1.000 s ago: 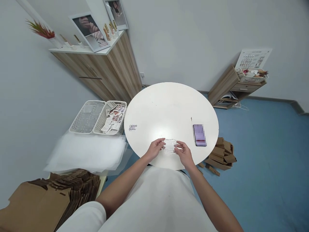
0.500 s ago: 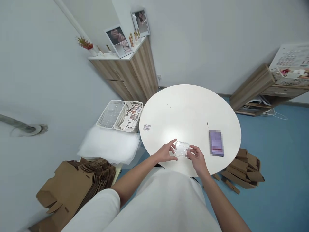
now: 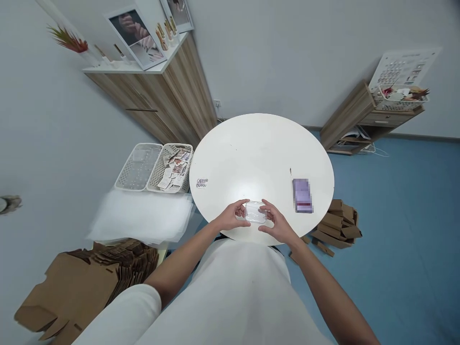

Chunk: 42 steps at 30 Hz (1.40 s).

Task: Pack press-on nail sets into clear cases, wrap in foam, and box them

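A small clear plastic box point(image 3: 255, 212) is between my two hands over the near edge of the white round table point(image 3: 266, 143). My left hand point(image 3: 233, 215) grips its left side, thumb at the near corner and fingertips at the far corner. On the opposite side, my right hand point(image 3: 276, 223) curls its fingers round the right edge. What the box contains, if anything, I cannot make out. To the left on the tabletop lies a small sheet of oval nail pieces point(image 3: 201, 183). A purple blurred-out packet point(image 3: 303, 194) lies to the right.
Beside the table at left stand a white basket of clear plastic pieces point(image 3: 138, 167) and a white basket of printed cards point(image 3: 172, 172). Clear plastic sheets point(image 3: 140, 215) and flat cardboard boxes point(image 3: 79, 287) are nearer. More cardboard point(image 3: 338, 223) sits on the floor at right.
My left hand, open beside the box before, has closed in on its left side. My right hand has shifted its grip along the right side. The camera view has turned.
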### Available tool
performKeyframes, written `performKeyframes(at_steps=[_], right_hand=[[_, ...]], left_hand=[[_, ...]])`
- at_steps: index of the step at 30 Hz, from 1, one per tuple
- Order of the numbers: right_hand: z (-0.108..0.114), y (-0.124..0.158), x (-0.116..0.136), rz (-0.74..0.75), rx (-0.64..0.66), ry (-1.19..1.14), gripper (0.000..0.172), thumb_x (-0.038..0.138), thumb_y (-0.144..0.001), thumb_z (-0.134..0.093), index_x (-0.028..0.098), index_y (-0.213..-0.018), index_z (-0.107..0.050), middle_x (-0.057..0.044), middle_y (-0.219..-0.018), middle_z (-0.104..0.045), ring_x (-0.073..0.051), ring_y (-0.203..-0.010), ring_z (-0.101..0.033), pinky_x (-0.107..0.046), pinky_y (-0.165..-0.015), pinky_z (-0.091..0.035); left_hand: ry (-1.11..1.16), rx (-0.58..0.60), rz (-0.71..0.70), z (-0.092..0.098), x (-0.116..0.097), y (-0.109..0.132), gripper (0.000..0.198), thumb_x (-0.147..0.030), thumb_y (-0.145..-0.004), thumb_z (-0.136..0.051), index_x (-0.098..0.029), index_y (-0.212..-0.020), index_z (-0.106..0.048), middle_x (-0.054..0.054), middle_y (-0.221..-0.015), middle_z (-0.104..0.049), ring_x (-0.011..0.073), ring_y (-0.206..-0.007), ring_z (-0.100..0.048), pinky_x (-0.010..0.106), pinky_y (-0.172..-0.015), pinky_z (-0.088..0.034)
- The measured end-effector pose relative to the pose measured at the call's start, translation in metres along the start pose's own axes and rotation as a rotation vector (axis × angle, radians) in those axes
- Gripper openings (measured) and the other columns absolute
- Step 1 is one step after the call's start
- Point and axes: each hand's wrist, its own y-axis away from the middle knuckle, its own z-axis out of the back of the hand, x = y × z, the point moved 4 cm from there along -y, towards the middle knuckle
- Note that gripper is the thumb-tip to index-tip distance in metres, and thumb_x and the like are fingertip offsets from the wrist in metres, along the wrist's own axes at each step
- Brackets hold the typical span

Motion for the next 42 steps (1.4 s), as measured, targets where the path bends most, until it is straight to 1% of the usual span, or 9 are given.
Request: performKeyframes(at_steps=[3,7,17,21,28,31,35,39,42], right_hand=[[0.001,-0.001,-0.002,0.038,-0.059,0.009,0.049,0.031,-0.063,-0.069,0.028,-0.109,-0.051,-0.007,-0.136,-0.032,-0.024,-0.115,-0.045,-0.04,-0.091,-0.042],[0.002,0.0,-0.006,0.079,-0.124,-0.014,0.048,0.028,-0.063,-0.068,0.027,-0.108,-0.051,-0.007,-0.133,-0.036,-0.023,-0.117,-0.043,-0.04,-0.094,-0.041],[0.006,0.003,0.002,0.169,-0.269,-0.052,0.045,0.025,-0.061,-0.068,0.024,-0.103,-0.052,-0.01,-0.123,-0.042,-0.024,-0.121,-0.037,-0.039,-0.095,-0.039],[0.008,0.004,0.003,0.151,-0.278,-0.043,0.044,0.025,-0.058,-0.07,0.024,-0.099,-0.055,-0.009,-0.118,-0.045,-0.025,-0.121,-0.037,-0.04,-0.093,-0.041],[0.01,0.006,-0.003,0.166,-0.294,-0.04,0.044,0.025,-0.055,-0.071,0.024,-0.096,-0.055,-0.01,-0.115,-0.044,-0.026,-0.117,-0.04,-0.04,-0.087,-0.044],[0.01,0.006,-0.006,0.196,-0.286,-0.122,0.04,0.029,-0.058,-0.07,0.024,-0.094,-0.054,-0.009,-0.115,-0.044,-0.026,-0.114,-0.043,-0.041,-0.089,-0.042],[0.011,0.002,-0.012,0.188,-0.289,-0.276,0.037,0.037,-0.062,-0.069,0.024,-0.093,-0.052,-0.007,-0.112,-0.046,-0.023,-0.103,-0.052,-0.043,-0.087,-0.043],[0.013,-0.003,-0.015,0.127,-0.283,-0.269,0.041,0.043,-0.059,-0.07,0.024,-0.091,-0.052,-0.008,-0.11,-0.048,-0.023,-0.104,-0.051,-0.041,-0.087,-0.044],[0.014,-0.004,-0.015,0.113,-0.281,-0.246,0.043,0.044,-0.058,-0.07,0.024,-0.091,-0.052,-0.008,-0.109,-0.048,-0.024,-0.107,-0.049,-0.041,-0.088,-0.043]], left_hand=[[0.087,0.006,0.027,-0.004,0.003,0.0,0.082,-0.028,-0.058,-0.075,-0.026,-0.129,-0.036,0.003,-0.089,-0.054,0.0116,-0.077,-0.051,0.03,-0.073,-0.041],[0.211,-0.002,0.049,-0.01,0.004,-0.002,0.086,-0.025,-0.058,-0.075,-0.026,-0.132,-0.031,0.005,-0.096,-0.055,0.0117,-0.079,-0.053,0.031,-0.075,-0.041],[0.424,-0.012,0.059,-0.025,-0.01,-0.007,0.079,-0.024,-0.058,-0.075,-0.026,-0.127,-0.038,0.003,-0.09,-0.056,0.0131,-0.083,-0.054,0.03,-0.075,-0.042],[0.445,-0.023,0.069,-0.029,-0.012,-0.007,0.079,-0.024,-0.056,-0.076,-0.026,-0.126,-0.039,0.003,-0.089,-0.055,0.0136,-0.083,-0.054,0.031,-0.077,-0.042],[0.481,-0.008,0.045,-0.034,-0.015,-0.006,0.076,-0.021,-0.058,-0.075,-0.026,-0.125,-0.04,0.003,-0.089,-0.053,0.0135,-0.085,-0.053,0.03,-0.076,-0.043],[0.459,-0.003,0.047,-0.036,-0.015,-0.005,0.077,-0.021,-0.058,-0.075,-0.026,-0.126,-0.038,0.003,-0.091,-0.053,0.0142,-0.085,-0.054,0.031,-0.075,-0.044],[0.411,-0.011,0.072,-0.039,-0.014,-0.003,0.081,-0.022,-0.058,-0.075,-0.027,-0.128,-0.035,0.006,-0.101,-0.053,0.0159,-0.087,-0.055,0.032,-0.074,-0.045],[0.426,-0.016,0.077,-0.039,-0.016,-0.001,0.08,-0.021,-0.064,-0.071,-0.027,-0.131,-0.029,0.008,-0.109,-0.052,0.016,-0.093,-0.054,0.033,-0.081,-0.043],[0.456,-0.03,0.147,-0.034,-0.016,0.0,0.076,-0.022,-0.066,-0.068,-0.029,-0.131,-0.029,0.007,-0.109,-0.052,0.0143,-0.089,-0.056,0.034,-0.081,-0.043]])
